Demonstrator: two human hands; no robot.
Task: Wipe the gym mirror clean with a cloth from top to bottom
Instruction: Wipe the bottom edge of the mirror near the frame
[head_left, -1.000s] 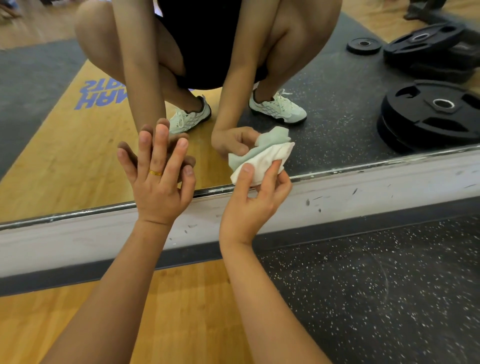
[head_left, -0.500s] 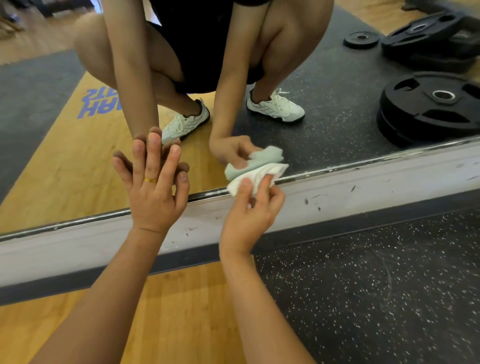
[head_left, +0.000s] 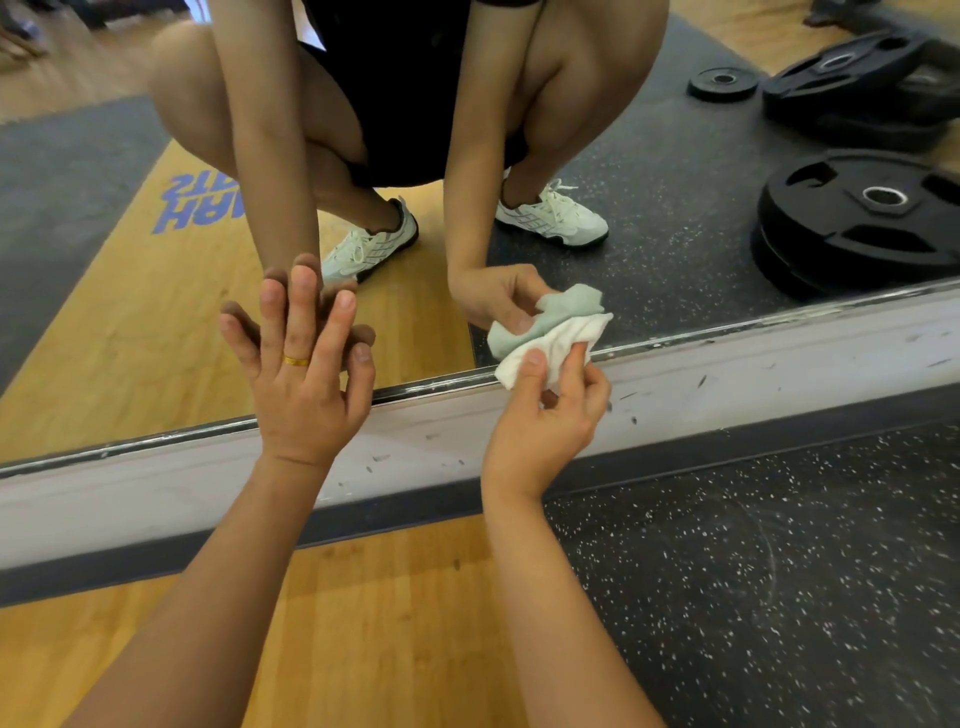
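Observation:
The gym mirror (head_left: 130, 332) fills the upper half of the view, and its metal bottom edge runs just above a scuffed white baseboard (head_left: 727, 374). My left hand (head_left: 304, 374), with a gold ring, lies flat on the glass with fingers spread straight. To its right, my right hand (head_left: 545, 421) pinches a crumpled white cloth (head_left: 550, 340) against the glass at the mirror's bottom edge. The reflection shows a squatting person in white shoes and the cloth's mirror image.
Below the baseboard, the floor is yellow wood (head_left: 363, 623) on the left and speckled black rubber (head_left: 779, 597) on the right. Black weight plates (head_left: 857, 218) appear only as reflections at the right of the mirror.
My right hand carried the cloth down to the mirror's bottom edge, then shifted it slightly right along that edge. My left hand stayed pressed flat on the glass.

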